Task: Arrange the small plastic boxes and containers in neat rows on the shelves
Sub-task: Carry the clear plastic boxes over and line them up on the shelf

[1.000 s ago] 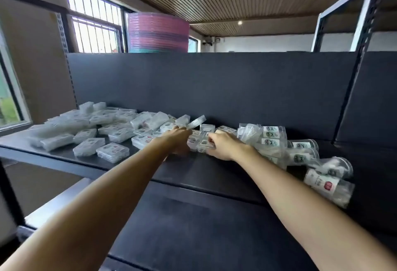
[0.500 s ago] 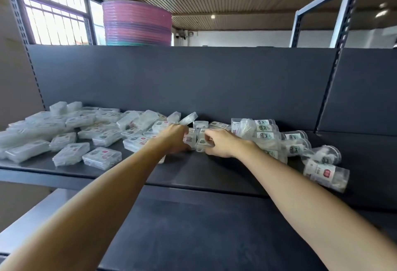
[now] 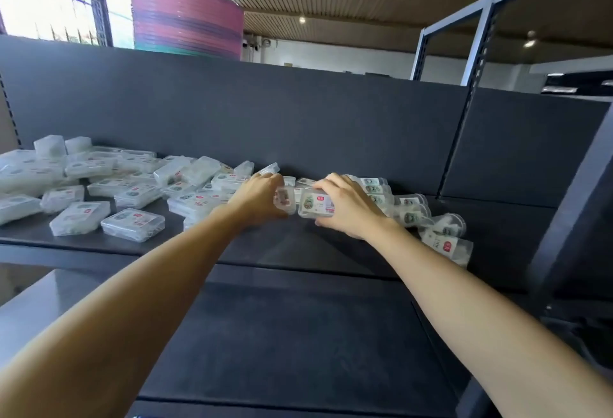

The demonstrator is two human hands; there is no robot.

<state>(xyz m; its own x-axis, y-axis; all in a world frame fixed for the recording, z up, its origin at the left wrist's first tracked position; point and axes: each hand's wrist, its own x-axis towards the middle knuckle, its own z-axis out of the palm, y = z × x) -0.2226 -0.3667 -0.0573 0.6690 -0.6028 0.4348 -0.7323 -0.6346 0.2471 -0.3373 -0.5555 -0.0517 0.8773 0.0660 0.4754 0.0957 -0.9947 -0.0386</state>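
Observation:
Several small clear plastic boxes [image 3: 132,223] with labels lie scattered over the left and middle of the dark upper shelf [image 3: 285,245]. Round clear containers [image 3: 411,215] lie on their sides at the right. My left hand [image 3: 257,200] grips a small clear box [image 3: 285,200] at the middle of the pile. Right beside it, my right hand [image 3: 348,205] holds a flat labelled box [image 3: 315,207], thumb at its front edge and fingers over its top. The two held boxes almost touch.
A dark back panel [image 3: 298,119] closes the shelf behind the pile. A lower shelf [image 3: 282,334] juts out under my arms. A stack of pink and purple basins [image 3: 187,16] stands beyond the panel. A dark upright post [image 3: 570,212] rises at the right.
The camera has swung closer and to the right. Both hands have drawn slightly toward me with boxes in them; the right hand's labelled box now shows clearly.

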